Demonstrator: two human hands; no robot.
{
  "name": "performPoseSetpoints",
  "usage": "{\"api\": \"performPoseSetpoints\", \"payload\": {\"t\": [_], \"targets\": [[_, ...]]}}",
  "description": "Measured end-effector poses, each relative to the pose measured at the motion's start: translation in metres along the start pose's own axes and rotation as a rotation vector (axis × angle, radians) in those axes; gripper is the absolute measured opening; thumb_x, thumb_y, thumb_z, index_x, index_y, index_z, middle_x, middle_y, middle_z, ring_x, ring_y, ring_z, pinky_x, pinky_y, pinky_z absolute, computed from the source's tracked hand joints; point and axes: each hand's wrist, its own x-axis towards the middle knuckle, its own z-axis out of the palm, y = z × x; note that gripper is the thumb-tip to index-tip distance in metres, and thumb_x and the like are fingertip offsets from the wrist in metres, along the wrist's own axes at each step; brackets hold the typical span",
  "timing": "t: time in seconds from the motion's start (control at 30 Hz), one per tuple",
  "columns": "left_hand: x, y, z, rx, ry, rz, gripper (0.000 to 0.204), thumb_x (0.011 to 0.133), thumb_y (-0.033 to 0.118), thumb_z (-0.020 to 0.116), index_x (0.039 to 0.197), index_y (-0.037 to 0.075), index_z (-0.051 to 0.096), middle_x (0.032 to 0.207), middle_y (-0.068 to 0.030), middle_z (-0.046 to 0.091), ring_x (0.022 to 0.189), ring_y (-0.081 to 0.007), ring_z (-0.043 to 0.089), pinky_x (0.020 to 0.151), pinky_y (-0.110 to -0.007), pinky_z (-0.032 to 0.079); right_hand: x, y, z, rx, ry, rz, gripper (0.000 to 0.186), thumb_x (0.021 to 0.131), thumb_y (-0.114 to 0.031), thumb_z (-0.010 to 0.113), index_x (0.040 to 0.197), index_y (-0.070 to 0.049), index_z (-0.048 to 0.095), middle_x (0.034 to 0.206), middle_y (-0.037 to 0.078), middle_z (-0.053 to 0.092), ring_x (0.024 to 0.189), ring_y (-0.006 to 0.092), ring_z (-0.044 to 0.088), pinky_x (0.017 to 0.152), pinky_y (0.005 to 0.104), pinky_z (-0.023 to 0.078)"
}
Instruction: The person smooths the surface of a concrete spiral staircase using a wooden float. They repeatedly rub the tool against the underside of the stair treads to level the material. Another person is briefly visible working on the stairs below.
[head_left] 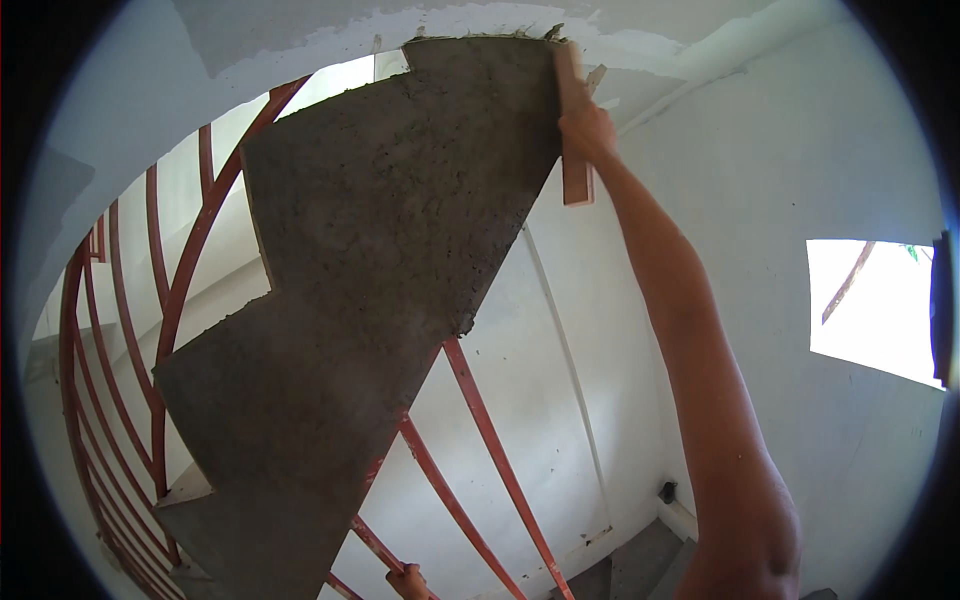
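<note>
- My right hand (586, 128) is way up overhead, fingers wrapped tight around a wooden float (572, 130), flat against the right edge of the grey plastered stair underside (380, 250), just below the white ceiling (330, 30).
- My left hand (408, 582) is down at the bottom, closed around a red railing bar (372, 545).
- Bright window (868, 305) off to the right.

Your right hand (585, 130): bare, no glove; forearm below it bare, no sleeve. Your left hand (408, 582): bare, mostly cropped.
</note>
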Motion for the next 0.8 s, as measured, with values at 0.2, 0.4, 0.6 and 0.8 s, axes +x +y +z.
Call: {"api": "performPoseSetpoints", "payload": {"t": [0.2, 0.4, 0.6, 0.8], "targets": [[0.001, -0.009, -0.002, 0.01, 0.005, 0.14, 0.018, 0.069, 0.004, 0.051, 0.054, 0.002, 0.042, 0.049, -0.0006, 0.041, 0.043, -0.0119, 0.037, 0.037, -0.031, 0.029, 0.04, -0.027, -0.027, -0.025, -0.049, 0.049, 0.065, 0.069, -0.032, 0.059, 0.127, -0.006, 0.044, 0.109, 0.02, 0.061, 0.104, 0.0347, 0.058, 0.087, 0.0431, 0.047], [0.039, -0.072, -0.031, -0.332, -0.071, -0.109, 0.02, 0.07, 0.007, 0.053, 0.054, 0.001, 0.042, 0.05, -0.0023, 0.042, 0.043, -0.0142, 0.038, 0.037, -0.034, 0.03, -0.013, -0.071, -0.009, -0.079, -0.109, -0.187, 0.064, 0.069, -0.031, 0.061, 0.125, -0.003, 0.047, 0.1, 0.022, 0.063, 0.095, 0.0365, 0.062, 0.082, 0.0427, 0.049], [-0.004, 0.008, 0.0, 0.011, -0.008, 0.05, 0.02, 0.071, 0.008, 0.052, 0.055, 0.001, 0.042, 0.05, -0.0025, 0.043, 0.042, -0.015, 0.038, 0.037, -0.034, 0.03, -0.009, -0.06, -0.023, -0.021, -0.054, -0.13, 0.065, 0.069, -0.023, 0.06, 0.128, -0.004, 0.043, 0.09, 0.023, 0.064, 0.088, 0.0394, 0.062, 0.078, 0.0457, 0.05], [-0.01, 0.015, -0.003, -0.003, -0.015, 0.083, 0.02, 0.071, 0.008, 0.052, 0.055, 0.001, 0.042, 0.049, -0.0029, 0.042, 0.042, -0.0147, 0.038, 0.037, -0.034, 0.029, -0.02, -0.048, -0.017, -0.065, -0.081, -0.103, 0.061, 0.069, -0.022, 0.059, 0.126, -0.003, 0.045, 0.094, 0.023, 0.064, 0.092, 0.0385, 0.061, 0.08, 0.0456, 0.049]]}}
